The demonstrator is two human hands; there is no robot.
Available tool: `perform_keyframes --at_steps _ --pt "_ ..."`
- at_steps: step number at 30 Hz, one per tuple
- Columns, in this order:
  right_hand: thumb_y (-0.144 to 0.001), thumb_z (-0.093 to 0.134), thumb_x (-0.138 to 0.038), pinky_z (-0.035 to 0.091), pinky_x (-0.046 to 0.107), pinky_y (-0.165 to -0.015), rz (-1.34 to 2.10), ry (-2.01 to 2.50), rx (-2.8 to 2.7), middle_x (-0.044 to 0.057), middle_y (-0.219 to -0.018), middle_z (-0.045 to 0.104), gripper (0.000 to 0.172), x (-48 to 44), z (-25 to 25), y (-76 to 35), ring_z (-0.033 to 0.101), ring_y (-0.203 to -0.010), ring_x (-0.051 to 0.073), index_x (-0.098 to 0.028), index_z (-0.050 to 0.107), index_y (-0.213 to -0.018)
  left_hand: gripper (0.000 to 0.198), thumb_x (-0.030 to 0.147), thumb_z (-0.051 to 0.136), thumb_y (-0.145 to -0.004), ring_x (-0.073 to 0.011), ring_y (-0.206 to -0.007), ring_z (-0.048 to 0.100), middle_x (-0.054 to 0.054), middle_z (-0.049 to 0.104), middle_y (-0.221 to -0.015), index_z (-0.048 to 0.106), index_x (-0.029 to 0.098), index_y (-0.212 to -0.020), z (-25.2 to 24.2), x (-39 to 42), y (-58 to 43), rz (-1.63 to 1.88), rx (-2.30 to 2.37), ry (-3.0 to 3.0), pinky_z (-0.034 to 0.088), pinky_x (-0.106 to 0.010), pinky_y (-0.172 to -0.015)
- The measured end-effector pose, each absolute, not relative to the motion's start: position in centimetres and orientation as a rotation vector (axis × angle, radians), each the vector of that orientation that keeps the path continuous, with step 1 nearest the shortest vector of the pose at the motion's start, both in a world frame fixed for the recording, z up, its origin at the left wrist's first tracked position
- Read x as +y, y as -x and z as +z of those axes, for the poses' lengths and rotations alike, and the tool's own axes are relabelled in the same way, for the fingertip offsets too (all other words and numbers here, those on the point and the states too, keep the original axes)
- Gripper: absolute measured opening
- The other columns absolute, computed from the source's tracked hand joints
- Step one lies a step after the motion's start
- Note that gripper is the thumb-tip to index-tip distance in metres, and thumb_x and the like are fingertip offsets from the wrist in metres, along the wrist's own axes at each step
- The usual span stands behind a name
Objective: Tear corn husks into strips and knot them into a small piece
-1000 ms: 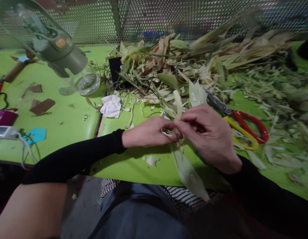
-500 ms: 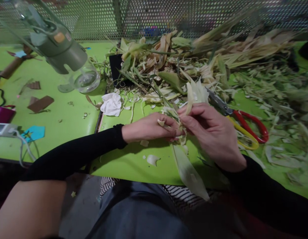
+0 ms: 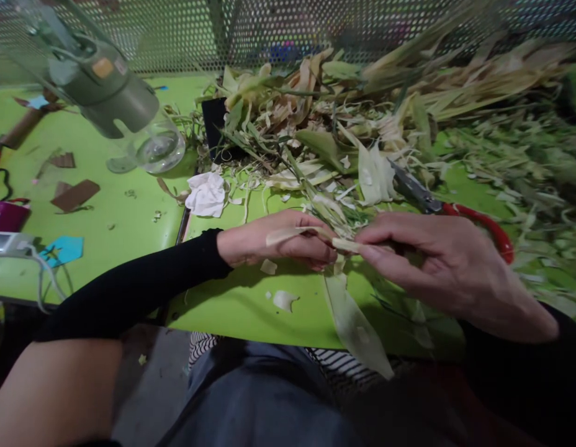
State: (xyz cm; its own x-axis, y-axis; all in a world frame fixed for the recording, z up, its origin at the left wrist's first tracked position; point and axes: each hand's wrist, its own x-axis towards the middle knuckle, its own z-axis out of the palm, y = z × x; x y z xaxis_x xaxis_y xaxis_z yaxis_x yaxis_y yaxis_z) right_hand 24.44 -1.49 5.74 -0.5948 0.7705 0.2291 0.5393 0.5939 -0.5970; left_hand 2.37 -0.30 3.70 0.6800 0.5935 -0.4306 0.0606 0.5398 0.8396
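Several small bits are lying far L of the grip: a white device (image 3: pixel 9 243) w/ cable, a blue card (image 3: pixel 64 248) and brown card pieces (image 3: pixel 76 194), all sitting on the green desk (image 3: pixel 130 230). Above them a clear bottle (image 3: pixel 106 93) w/ grey-green cap is leaning across the top L corner, well apart from both hands. A crumpled white tissue (image 3: pixel 207 194) is resting just up-L of the left hand (image 3: pixel 269 242). That hand is lying low over the desk, fingers curled together and clamping the top of a long pale leaf (image 3: pixel 357 326). The leaf is hanging down from the grip, past the desk edge and over the lap. A thin pale strip (image 3: pixel 292 234) is running across the L knuckles, R-ward to the right hand (image 3: pixel 446 270). Its thumb and forefinger are pinching together on the strip's end, just R of the L grip. Small leaf scraps (image 3: pixel 283 300) are lying on the desk below the L grip. Behind both hands a big husk pile (image 3: pixel 362 105) is spreading along the back. Scissors (image 3: pixel 483 223) w/ red handle are lying just beyond the R hand, partly hidden by it, blades pointing up-L into the pile.
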Motion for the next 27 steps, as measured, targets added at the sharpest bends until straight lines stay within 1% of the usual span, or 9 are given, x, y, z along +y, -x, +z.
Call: perform_keyframes --at_steps 3,7,11,13,16,19,22,24,27 --pt "-0.091 0.056 -0.025 0.043 0.033 -0.057 0.593 0.981 -2.492 0.001 -0.064 0.065 0.021 -1.4 5.9 -24.5 0.058 -0.057 0.016 -0.024 0.062 -0.07 0.008 0.008 0.067 -0.089 -0.0062 -0.072 0.067 0.001 0.07 -0.077 0.068 0.012 -0.083 3.4 -0.2 -2.5 0.352 0.771 -0.94 0.058 -0.023 -0.084" --pt "-0.09 0.053 -0.023 0.038 0.033 -0.056 0.484 1.011 -2.556 0.001 -0.062 0.058 0.024 -1.4 5.7 -24.5 0.05 -0.055 0.015 -0.024 0.055 -0.067 0.008 0.006 0.065 -0.087 -0.0068 -0.074 0.067 0.0 0.07 -0.081 0.071 0.012 -0.085 2.9 -0.2 -2.8 0.344 0.781 -0.931 0.059 -0.028 -0.091" --pt "-0.094 0.05 -0.025 0.041 0.034 -0.059 0.455 1.014 -2.561 0.002 -0.067 0.061 0.022 -1.3 4.9 -24.7 0.054 -0.061 0.018 -0.024 0.059 -0.073 0.01 0.004 0.067 -0.083 -0.0073 -0.078 0.066 0.001 0.07 -0.083 0.072 0.012 -0.086 2.9 -0.2 -2.8 0.365 0.768 -0.964 0.057 -0.026 -0.09" --pt "-0.095 0.049 -0.025 0.042 0.035 -0.062 0.443 1.027 -2.523 0.002 -0.068 0.061 0.022 -1.3 4.4 -24.9 0.056 -0.062 0.018 -0.025 0.057 -0.074 0.014 0.002 0.067 -0.083 -0.0066 -0.079 0.066 0.002 0.07 -0.084 0.073 0.012 -0.091 2.9 -0.2 -2.8 0.356 0.759 -0.962 0.056 -0.026 -0.092" --pt "-0.094 0.049 -0.026 0.04 0.035 -0.063 0.421 1.013 -2.517 0.002 -0.068 0.059 0.023 -1.3 3.9 -25.1 0.054 -0.063 0.019 -0.025 0.054 -0.072 0.014 0.004 0.069 -0.084 -0.0067 -0.082 0.067 0.001 0.072 -0.087 0.073 0.012 -0.095 2.7 -0.2 -2.6 0.33 0.735 -0.963 0.056 -0.029 -0.096" --pt "-0.09 0.049 -0.022 0.037 0.034 -0.06 0.44 0.986 -2.555 0.001 -0.066 0.055 0.021 -1.2 4.1 -25.2 0.05 -0.06 0.018 -0.025 0.052 -0.07 0.016 0.005 0.072 -0.084 -0.0089 -0.087 0.069 -0.001 0.074 -0.092 0.072 0.012 -0.099 2.4 -0.2 -2.5 0.328 0.729 -0.976 0.055 -0.032 -0.098" --pt "-0.088 0.049 -0.019 0.033 0.033 -0.057 0.473 0.983 -2.588 0.0 -0.063 0.05 0.024 -1.1 4.7 -25.1 0.044 -0.057 0.015 -0.025 0.044 -0.065 0.014 0.008 0.073 -0.085 -0.0089 -0.085 0.067 -0.001 0.073 -0.091 0.072 0.012 -0.099 2.4 -0.1 -2.4 0.311 0.726 -1.029 0.054 -0.03 -0.096" --pt "-0.089 0.049 -0.021 0.034 0.033 -0.057 0.518 0.989 -2.614 0.0 -0.063 0.052 0.024 -1.0 5.0 -25.0 0.046 -0.057 0.015 -0.025 0.048 -0.065 0.009 0.012 0.074 -0.087 -0.0087 -0.082 0.064 0.0 0.071 -0.087 0.072 0.012 -0.096 2.7 -0.1 -2.3 0.29 0.72 -1.102 0.053 -0.028 -0.092" --pt "-0.089 0.048 -0.023 0.035 0.032 -0.058 0.583 1.007 -2.67 0.001 -0.064 0.054 0.024 -0.8 5.2 -25.0 0.048 -0.058 0.016 -0.024 0.053 -0.066 0.007 0.019 0.073 -0.089 -0.0101 -0.084 0.063 -0.001 0.07 -0.089 0.072 0.012 -0.092 3.0 -0.1 -2.2 0.269 0.712 -1.189 0.053 -0.028 -0.09"
